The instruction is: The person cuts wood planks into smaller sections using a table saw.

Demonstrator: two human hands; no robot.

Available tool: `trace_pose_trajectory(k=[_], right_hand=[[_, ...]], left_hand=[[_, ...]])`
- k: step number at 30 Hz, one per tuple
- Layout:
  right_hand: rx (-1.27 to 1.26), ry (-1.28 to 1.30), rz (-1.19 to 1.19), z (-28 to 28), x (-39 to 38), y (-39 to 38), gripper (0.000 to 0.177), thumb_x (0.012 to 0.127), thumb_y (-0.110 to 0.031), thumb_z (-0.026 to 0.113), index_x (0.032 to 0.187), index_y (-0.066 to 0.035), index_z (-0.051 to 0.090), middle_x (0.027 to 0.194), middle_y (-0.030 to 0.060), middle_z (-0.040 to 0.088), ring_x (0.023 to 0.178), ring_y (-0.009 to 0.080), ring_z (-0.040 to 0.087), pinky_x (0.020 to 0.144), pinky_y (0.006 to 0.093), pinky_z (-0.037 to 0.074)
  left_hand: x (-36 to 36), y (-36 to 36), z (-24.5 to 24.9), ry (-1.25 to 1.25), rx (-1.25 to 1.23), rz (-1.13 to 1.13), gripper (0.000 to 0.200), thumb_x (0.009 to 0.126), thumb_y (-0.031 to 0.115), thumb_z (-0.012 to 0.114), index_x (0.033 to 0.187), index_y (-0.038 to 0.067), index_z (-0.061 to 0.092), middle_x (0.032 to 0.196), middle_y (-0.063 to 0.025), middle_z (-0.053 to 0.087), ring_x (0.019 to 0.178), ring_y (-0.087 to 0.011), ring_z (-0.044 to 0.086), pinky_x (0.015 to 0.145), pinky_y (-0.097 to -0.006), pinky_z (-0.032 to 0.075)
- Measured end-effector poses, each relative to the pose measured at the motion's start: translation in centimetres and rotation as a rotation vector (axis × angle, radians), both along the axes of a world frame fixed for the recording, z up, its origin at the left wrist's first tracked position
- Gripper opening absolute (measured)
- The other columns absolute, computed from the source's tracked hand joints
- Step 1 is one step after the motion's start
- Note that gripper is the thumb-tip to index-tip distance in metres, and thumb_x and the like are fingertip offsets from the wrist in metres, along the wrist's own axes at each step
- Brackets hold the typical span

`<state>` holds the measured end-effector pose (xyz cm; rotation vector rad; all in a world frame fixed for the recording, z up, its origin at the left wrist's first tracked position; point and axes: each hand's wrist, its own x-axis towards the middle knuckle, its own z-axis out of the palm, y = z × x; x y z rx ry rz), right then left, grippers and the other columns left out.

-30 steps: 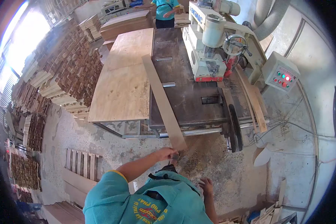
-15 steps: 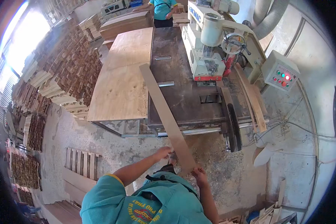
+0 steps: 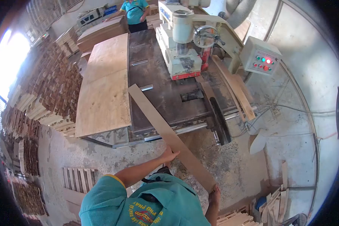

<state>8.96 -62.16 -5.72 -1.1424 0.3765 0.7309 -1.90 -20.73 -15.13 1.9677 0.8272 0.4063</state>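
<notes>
A long, narrow wooden board (image 3: 160, 124) slants from the machine's dark table down to my body. Its far end rests over the table near the plywood sheet's edge. My left hand (image 3: 168, 155) grips the board's left edge around the middle, thumb lying on top and fingers hidden underneath. At the near right end, my right hand (image 3: 214, 196) is closed on the corner of the board. The woodworking machine's head (image 3: 184, 64), with a red strip at its base, stands over the dark table (image 3: 160, 103) beyond the board.
A plywood sheet (image 3: 103, 90) adjoins the table's left side. A black guide fence (image 3: 218, 122) projects at right, near long wood strips (image 3: 235, 88). A control box (image 3: 261, 55) shows a lit red lamp. Wood stacks (image 3: 51, 81) stand left. Another person (image 3: 135, 15) is behind the table.
My left hand has come from beside the board onto its edge. My right hand has swung the near end rightward, so the board slants more. The camera view has shifted right.
</notes>
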Motion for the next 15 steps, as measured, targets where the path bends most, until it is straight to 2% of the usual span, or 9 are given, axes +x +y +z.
trace_pose_trajectory(k=[1, 3, 4, 6, 7, 9, 11, 14, 15], right_hand=[[0.012, -0.034, 0.016, -0.1, -0.3, -1.1, 0.036, 0.1, -0.024, 0.051, 0.13, -0.005, 0.053, 0.125, 0.0091, 0.06, 0.114, 0.0258, 0.058, 0.097, 0.0372, 0.047], [-0.011, -0.006, -0.057, -0.1, -1.6, -3.6, 0.038, 0.1, -0.025, 0.051, 0.132, -0.006, 0.052, 0.127, 0.0099, 0.059, 0.117, 0.0271, 0.056, 0.1, 0.038, 0.045], [-0.035, 0.023, -0.112, 0.0, -2.0, -4.4, 0.039, 0.1, -0.026, 0.051, 0.134, -0.006, 0.051, 0.129, 0.0106, 0.058, 0.119, 0.0283, 0.055, 0.103, 0.0389, 0.043], [-0.012, -0.009, -0.136, 1.2, -3.2, -5.4, 0.04, 0.1, -0.027, 0.051, 0.135, -0.007, 0.051, 0.129, 0.0109, 0.058, 0.119, 0.0284, 0.055, 0.103, 0.0393, 0.042], [0.013, -0.041, -0.155, 1.8, -3.5, -5.7, 0.042, 0.1, -0.028, 0.051, 0.136, -0.008, 0.051, 0.129, 0.0113, 0.058, 0.119, 0.0284, 0.055, 0.103, 0.0396, 0.042], [0.003, 0.011, -0.225, 0.3, -4.1, -7.2, 0.043, 0.099, -0.029, 0.051, 0.136, -0.007, 0.05, 0.131, 0.0117, 0.057, 0.12, 0.0287, 0.054, 0.103, 0.0395, 0.042], [-0.004, 0.061, -0.296, -1.4, -4.6, -8.9, 0.045, 0.099, -0.03, 0.051, 0.137, -0.006, 0.05, 0.133, 0.0122, 0.056, 0.121, 0.029, 0.053, 0.102, 0.0394, 0.042], [-0.005, 0.021, -0.336, -2.0, -4.5, -10.3, 0.036, 0.098, -0.032, 0.053, 0.124, -0.007, 0.058, 0.118, 0.0081, 0.062, 0.111, 0.0237, 0.058, 0.098, 0.0392, 0.044], [-0.11, 0.067, -0.394, -1.6, -4.4, -10.8, 0.029, 0.098, -0.032, 0.054, 0.114, -0.009, 0.06, 0.108, 0.0049, 0.063, 0.103, 0.0204, 0.059, 0.096, 0.0391, 0.045]], left_hand=[[-0.6, -0.7, 3.2, -0.002, -0.001, -0.015, 0.077, 0.09, 0.037, 0.068, 0.142, -0.003, 0.027, 0.116, -0.0172, 0.06, 0.106, -0.0292, 0.059, 0.091, -0.0374, 0.049], [1.1, -2.7, 11.1, 0.248, -0.422, -0.13, 0.08, 0.09, 0.041, 0.066, 0.141, -0.006, 0.026, 0.12, -0.0185, 0.059, 0.108, -0.0283, 0.059, 0.09, -0.0352, 0.049], [1.6, -2.6, 9.0, 0.251, -0.422, -0.137, 0.08, 0.09, 0.041, 0.066, 0.141, -0.006, 0.026, 0.12, -0.0185, 0.059, 0.108, -0.0283, 0.059, 0.09, -0.0352, 0.049], [2.7, -2.4, 6.0, 0.077, -0.454, -0.364, 0.088, 0.09, 0.044, 0.065, 0.14, -0.013, 0.02, 0.119, -0.0177, 0.06, 0.099, -0.0278, 0.063, 0.078, -0.0345, 0.052], [3.2, -2.6, 8.3, 0.076, -0.455, -0.365, 0.088, 0.09, 0.044, 0.065, 0.14, -0.013, 0.02, 0.119, -0.0177, 0.06, 0.099, -0.0278, 0.063, 0.078, -0.0345, 0.052], [4.7, -2.7, 16.5, 0.293, -0.467, -0.342, 0.092, 0.09, 0.046, 0.065, 0.137, -0.018, 0.018, 0.108, -0.0176, 0.064, 0.087, -0.0256, 0.065, 0.066, -0.0345, 0.052], [6.2, -3.8, 11.6, 0.234, -0.39, -0.326, 0.091, 0.09, 0.046, 0.065, 0.136, -0.018, 0.019, 0.101, -0.0168, 0.065, 0.083, -0.0246, 0.065, 0.064, -0.035, 0.052], [8.0, -5.3, 13.2, 0.211, -0.295, -0.349, 0.096, 0.089, 0.048, 0.065, 0.137, -0.019, 0.016, 0.088, -0.0158, 0.067, 0.078, -0.0237, 0.066, 0.062, -0.0351, 0.051], [8.3, -5.7, 13.3, 0.251, -0.275, -0.383, 0.1, 0.089, 0.049, 0.064, 0.138, -0.021, 0.012, 0.082, -0.0156, 0.066, 0.077, -0.0237, 0.066, 0.062, -0.0347, 0.051]])
